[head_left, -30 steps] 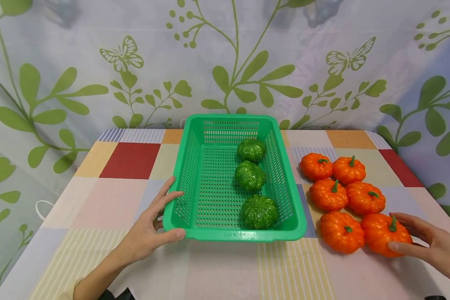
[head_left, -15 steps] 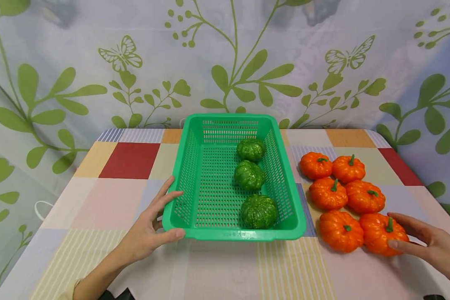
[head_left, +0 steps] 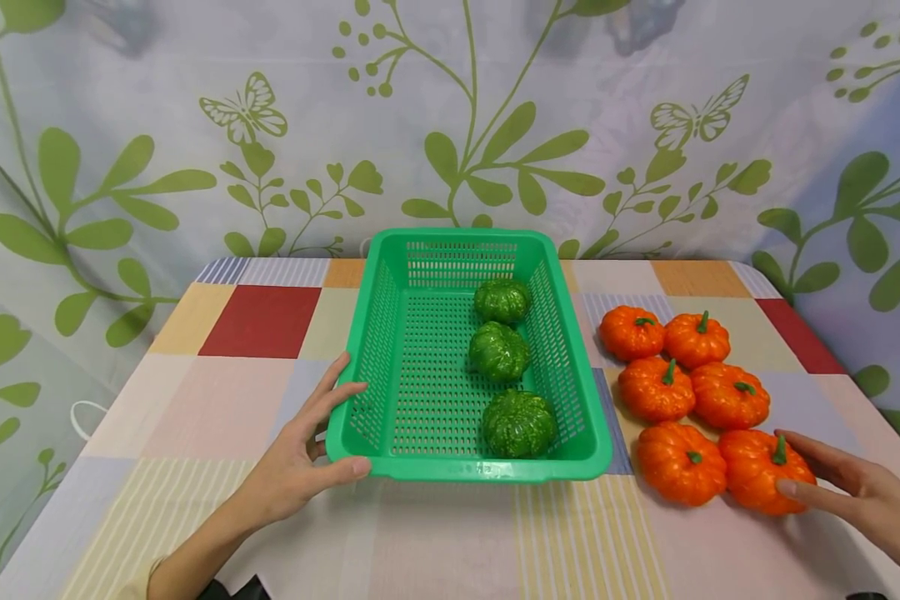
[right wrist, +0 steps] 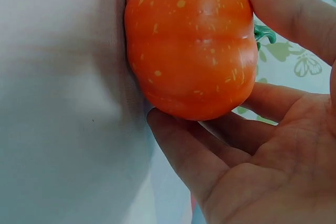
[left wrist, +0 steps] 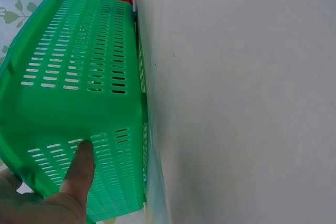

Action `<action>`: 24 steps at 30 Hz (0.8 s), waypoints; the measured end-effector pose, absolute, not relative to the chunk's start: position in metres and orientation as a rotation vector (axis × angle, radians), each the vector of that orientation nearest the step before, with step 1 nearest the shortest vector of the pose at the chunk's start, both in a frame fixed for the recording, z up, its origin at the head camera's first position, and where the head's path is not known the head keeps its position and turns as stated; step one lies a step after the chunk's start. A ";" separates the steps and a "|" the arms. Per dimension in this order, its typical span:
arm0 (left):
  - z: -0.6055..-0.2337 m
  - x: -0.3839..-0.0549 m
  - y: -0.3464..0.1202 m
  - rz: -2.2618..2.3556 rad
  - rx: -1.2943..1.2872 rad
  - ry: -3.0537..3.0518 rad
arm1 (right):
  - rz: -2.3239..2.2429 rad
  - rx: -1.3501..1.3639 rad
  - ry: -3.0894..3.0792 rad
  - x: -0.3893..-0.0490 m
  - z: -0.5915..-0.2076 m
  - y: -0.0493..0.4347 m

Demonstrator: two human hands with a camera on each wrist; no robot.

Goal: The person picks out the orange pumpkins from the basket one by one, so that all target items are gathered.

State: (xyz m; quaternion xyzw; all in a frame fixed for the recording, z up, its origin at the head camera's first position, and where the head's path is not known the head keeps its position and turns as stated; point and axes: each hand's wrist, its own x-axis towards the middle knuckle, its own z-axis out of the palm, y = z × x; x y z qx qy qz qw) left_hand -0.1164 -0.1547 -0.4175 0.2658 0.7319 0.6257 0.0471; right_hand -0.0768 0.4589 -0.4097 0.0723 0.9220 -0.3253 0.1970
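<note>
A green plastic basket (head_left: 480, 469) with slotted walls stands mid-table, holding a column of green pumpkins along its right side: a far one (head_left: 502, 301), a middle one (head_left: 499, 352) and a near one (head_left: 519, 424). At its near left corner my left hand (head_left: 292, 462) holds the rim, fingers over the left edge and thumb along the front. The left wrist view shows one finger against the outer wall. My right hand (head_left: 862, 492) grips the nearest right orange pumpkin (head_left: 761, 471), thumb and fingers around its sides; that pumpkin (right wrist: 191, 45) sits on the tablecloth.
Several more orange pumpkins are grouped in two columns right of the basket, including one (head_left: 681, 463) beside the gripped one and another (head_left: 631, 332) at the back. A patchwork cloth (head_left: 450, 542) covers the table. Behind it hangs a leaf-patterned curtain (head_left: 307, 108).
My right hand and the orange pumpkin in it have shifted slightly left, closer to the neighbouring pumpkin. The left hand and the basket stay in place.
</note>
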 end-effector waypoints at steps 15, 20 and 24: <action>-0.417 -0.117 -0.154 1.895 0.785 2.237 | -0.940 0.180 2.552 -0.077 -0.413 0.462; -0.417 -0.117 -0.154 1.894 0.781 2.239 | -0.961 0.196 2.529 -0.077 -0.411 0.459; -0.417 -0.117 -0.155 1.895 0.781 2.240 | -0.981 0.202 2.520 -0.076 -0.412 0.459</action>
